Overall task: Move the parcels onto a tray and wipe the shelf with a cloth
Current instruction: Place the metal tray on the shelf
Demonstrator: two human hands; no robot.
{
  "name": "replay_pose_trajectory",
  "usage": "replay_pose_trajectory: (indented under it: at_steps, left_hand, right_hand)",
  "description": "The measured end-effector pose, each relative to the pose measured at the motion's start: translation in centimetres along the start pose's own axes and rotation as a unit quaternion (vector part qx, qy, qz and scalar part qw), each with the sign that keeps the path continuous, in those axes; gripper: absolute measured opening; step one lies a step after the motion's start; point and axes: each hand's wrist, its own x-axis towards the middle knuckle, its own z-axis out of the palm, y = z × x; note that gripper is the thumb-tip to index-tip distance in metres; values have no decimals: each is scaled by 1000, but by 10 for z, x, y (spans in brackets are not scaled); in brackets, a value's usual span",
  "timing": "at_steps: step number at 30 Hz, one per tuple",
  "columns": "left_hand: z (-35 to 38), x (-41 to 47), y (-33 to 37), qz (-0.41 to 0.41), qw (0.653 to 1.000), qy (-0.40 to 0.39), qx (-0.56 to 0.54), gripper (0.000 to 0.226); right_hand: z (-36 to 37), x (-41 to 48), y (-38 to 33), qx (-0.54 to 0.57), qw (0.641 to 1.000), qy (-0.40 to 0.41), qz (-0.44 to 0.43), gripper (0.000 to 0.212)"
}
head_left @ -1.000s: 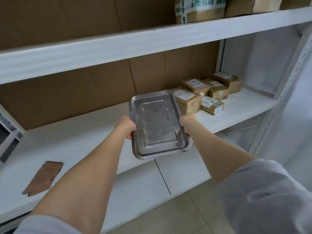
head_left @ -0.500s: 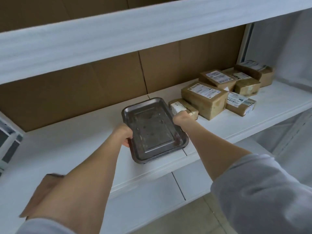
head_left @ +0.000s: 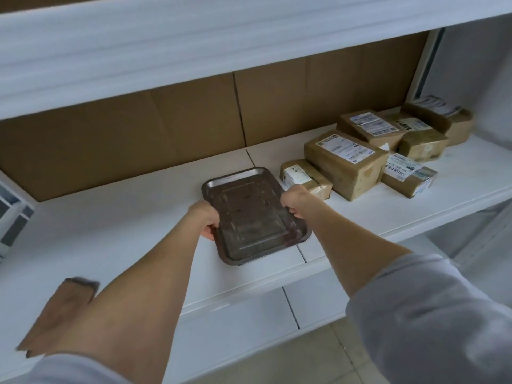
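A rectangular metal tray (head_left: 249, 217) lies flat on the white shelf (head_left: 124, 217), near its front edge. My left hand (head_left: 205, 220) grips the tray's left rim and my right hand (head_left: 296, 200) grips its right rim. Several brown taped parcels with white labels sit to the right: a small one (head_left: 300, 173) just beyond my right hand, a larger box (head_left: 345, 162), and more behind it (head_left: 421, 134). A brown cloth (head_left: 61, 309) lies at the shelf's front left, partly hidden by my left forearm.
A white shelf board (head_left: 221, 37) hangs low overhead. Brown cardboard (head_left: 138, 128) lines the back. A lower white shelf (head_left: 235, 328) juts out below, above a tiled floor. A white upright (head_left: 426, 59) stands at the right.
The tray has come down from the air and forward onto the shelf, both hands still on its rims. The camera has moved closer and lower.
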Motion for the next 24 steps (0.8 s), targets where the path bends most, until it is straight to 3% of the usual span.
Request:
replay_pose_trajectory:
  at_steps: [10, 18, 24]
  left_hand:
    - [12, -12, 13, 3, 997, 10, 81, 20]
    - [15, -19, 31, 53, 986, 23, 155, 38]
    - [17, -19, 34, 69, 982, 26, 173, 37]
  right_hand:
    - [-5, 16, -1, 15, 1000, -22, -15, 35]
    - [-15, 14, -4, 20, 999, -45, -24, 30]
    - [-19, 12, 1, 23, 998, -62, -14, 20]
